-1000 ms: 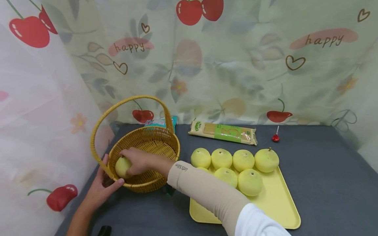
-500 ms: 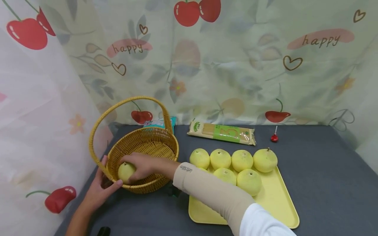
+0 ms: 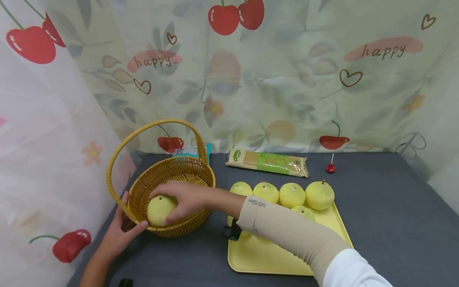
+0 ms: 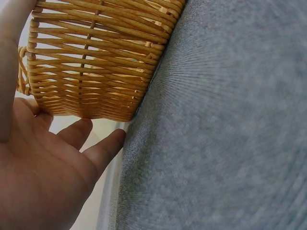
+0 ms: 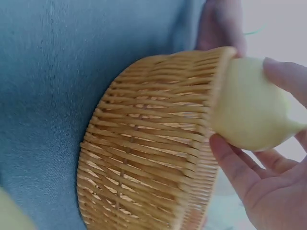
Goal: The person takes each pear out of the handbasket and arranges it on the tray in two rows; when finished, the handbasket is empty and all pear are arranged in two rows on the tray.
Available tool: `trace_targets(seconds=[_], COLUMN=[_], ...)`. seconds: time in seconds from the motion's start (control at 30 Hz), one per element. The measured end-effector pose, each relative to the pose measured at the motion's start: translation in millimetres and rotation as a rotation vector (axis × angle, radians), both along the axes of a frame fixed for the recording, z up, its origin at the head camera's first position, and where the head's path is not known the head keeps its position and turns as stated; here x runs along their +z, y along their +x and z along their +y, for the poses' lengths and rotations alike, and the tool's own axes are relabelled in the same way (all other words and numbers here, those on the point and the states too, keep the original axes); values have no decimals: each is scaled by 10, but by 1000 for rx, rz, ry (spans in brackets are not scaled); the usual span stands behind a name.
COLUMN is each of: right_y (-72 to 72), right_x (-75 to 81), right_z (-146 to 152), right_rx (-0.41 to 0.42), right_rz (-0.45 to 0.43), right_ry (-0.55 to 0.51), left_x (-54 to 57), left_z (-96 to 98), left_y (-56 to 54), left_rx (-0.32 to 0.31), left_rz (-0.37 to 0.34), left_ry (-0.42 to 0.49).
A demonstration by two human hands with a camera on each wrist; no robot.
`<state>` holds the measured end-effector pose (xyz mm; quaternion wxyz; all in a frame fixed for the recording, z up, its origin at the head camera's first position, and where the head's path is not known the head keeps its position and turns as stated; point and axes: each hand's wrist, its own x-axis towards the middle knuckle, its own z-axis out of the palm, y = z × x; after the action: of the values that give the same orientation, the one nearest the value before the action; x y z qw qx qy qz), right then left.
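Observation:
My right hand (image 3: pixel 186 197) holds a round, pale yellow pear (image 3: pixel 160 210) at the near left part of the wicker basket (image 3: pixel 209 175). In the right wrist view, the pear (image 5: pixel 252 105) is above the basket rim, with fingers and thumb around its sides. My left hand (image 3: pixel 116 237) grips the basket's near left side, thumb at the rim beside the handle's base. In the left wrist view, its fingers (image 4: pixel 79 132) lie against the woven outer wall. More pears (image 3: pixel 292 195) stand in rows on a yellow tray (image 3: pixel 265 259), partly covered by the right arm.
A noodle packet (image 3: pixel 267 162) and a red lollipop (image 3: pixel 330 167) lie at the back of the dark grey table. Behind the basket is a blue packet (image 3: pixel 190 151). The basket's tall handle (image 3: pixel 154 124) arches over it. A patterned curtain (image 3: pixel 265 79) closes off the back.
My right hand has raised the pear out of the basket's bottom and moved slightly right, its forearm now covering more of the tray. The left hand stays at the basket.

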<state>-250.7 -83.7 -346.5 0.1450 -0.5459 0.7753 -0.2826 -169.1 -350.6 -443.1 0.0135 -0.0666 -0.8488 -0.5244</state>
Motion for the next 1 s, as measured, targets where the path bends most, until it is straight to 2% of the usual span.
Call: trace_targets(seconds=[0.17,0.27,0.43,0.63,1.0], right_y=[148,286,519,713,1013], right_x=[95,128,203,279,249], right_z=[359,605,1019,1456,2469], right_rx=[41,1,-124,-284,-594], right_rz=[-7,-15,-41,-85,-101], right_ry=[-125,-179,-201,-194,-230], left_x=[-9,-19,-27,-9,3], left_z=[12,19,10,-21,31], left_y=[-19,-23,-17,8,8], left_rx=[8,13,13,25,22], left_rz=[2,11,12,5,12], left_ry=[-26,-34,-21,-8,-18])
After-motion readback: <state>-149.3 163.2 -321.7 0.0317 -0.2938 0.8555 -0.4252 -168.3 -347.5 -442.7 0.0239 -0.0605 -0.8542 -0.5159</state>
